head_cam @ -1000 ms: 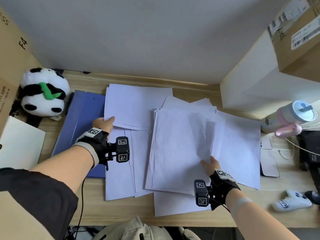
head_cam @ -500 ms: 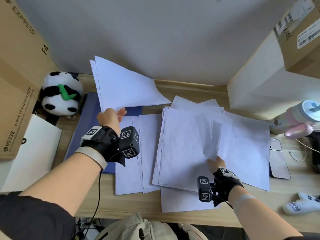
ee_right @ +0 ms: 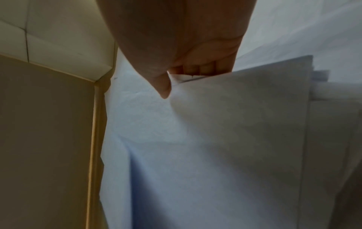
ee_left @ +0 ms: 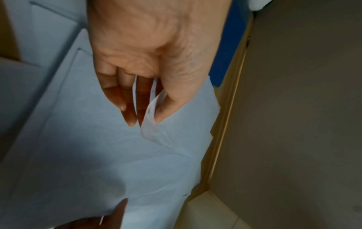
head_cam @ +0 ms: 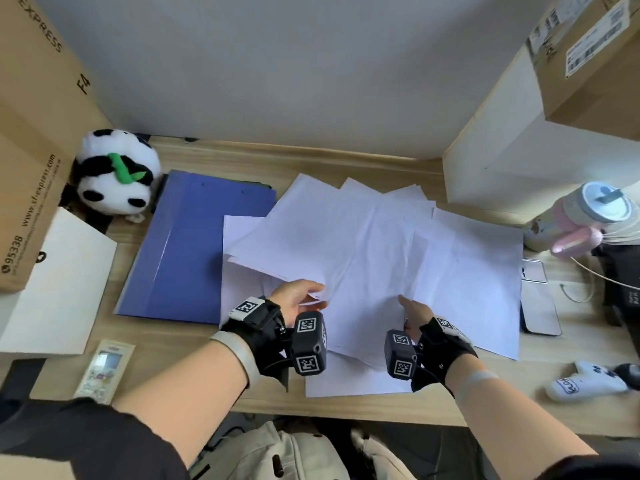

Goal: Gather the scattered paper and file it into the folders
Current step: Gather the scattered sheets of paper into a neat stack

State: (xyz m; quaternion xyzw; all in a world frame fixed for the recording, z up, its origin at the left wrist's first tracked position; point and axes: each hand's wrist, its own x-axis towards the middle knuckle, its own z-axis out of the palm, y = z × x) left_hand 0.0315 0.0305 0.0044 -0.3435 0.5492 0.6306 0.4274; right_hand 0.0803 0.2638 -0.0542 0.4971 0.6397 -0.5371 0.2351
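1. The left hand (head_cam: 298, 297) pinches a few sheets (head_cam: 304, 233); the left wrist view shows paper between thumb and fingers (ee_left: 125, 99).
2. The right hand (head_cam: 414, 311) grips the paper pile (head_cam: 450, 265) at the desk's (head_cam: 346, 157) middle, its fingers hidden underneath.
3. The blue folder (head_cam: 194, 244), partly covered, lies closed toward the left edge.

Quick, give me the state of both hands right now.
Left hand: pinching a few paper sheets.
Right hand: gripping the paper stack, thumb on top.

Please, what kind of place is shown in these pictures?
Probably a home or small office desk: loose paper sheets and a blue folder lie on a wooden desk, with a plush panda and shipping boxes beside.
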